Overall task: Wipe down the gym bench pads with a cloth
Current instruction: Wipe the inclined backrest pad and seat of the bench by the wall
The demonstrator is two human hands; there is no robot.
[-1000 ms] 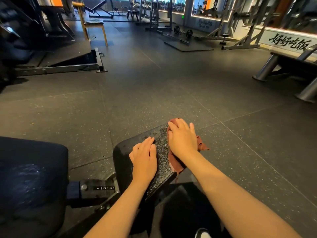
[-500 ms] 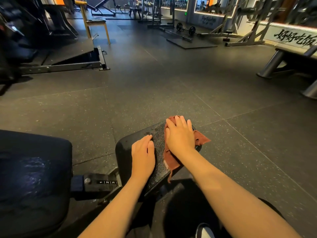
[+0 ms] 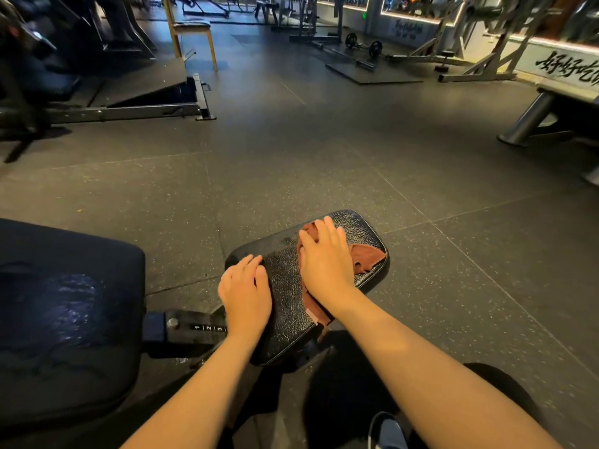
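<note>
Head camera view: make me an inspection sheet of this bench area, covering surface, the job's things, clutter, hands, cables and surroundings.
Surface: small pad, black, textured and shiny; dark speckled floor beneath.
Job's things: reddish-brown cloth spread on the small pad, one end hanging over its edge by the right wrist; large pad at left, dark.
Clutter: nothing seen.
Hands: left hand flat on the small pad's left edge; right hand flat, pressing the cloth.
Cables: nothing seen.
Surroundings: stool, barbell and metal rack farther off.
</note>
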